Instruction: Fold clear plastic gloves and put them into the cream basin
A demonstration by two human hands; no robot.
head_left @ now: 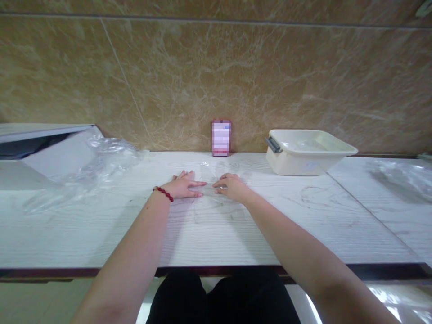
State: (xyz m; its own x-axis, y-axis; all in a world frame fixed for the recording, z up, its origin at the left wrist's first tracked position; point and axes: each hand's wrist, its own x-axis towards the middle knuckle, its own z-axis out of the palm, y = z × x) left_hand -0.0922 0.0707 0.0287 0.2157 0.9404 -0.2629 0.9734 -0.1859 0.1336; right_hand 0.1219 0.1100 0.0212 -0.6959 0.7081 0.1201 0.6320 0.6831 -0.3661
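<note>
A clear, thin plastic sheet or bag [212,168] lies on the white wood-grain table in front of me; its outline is hard to make out. My left hand [184,185], with a red bead bracelet [163,193] at the wrist, rests on it with the fingers spread flat. On the other side my right hand [231,186] touches the plastic, fingers slightly bent and apart. A small gap separates the fingertips of the two hands. Just beyond them a phone [221,138] with a lit, blurred screen leans upright against the wall.
At the left stands an open white box [64,153] with something dark inside, crumpled clear plastic [108,157] beside it. A cream bin [293,164] with a grey latch holds clear plastic. More clear plastic [407,177] lies far right. The marbled wall [189,81] bounds the table [216,243] behind.
</note>
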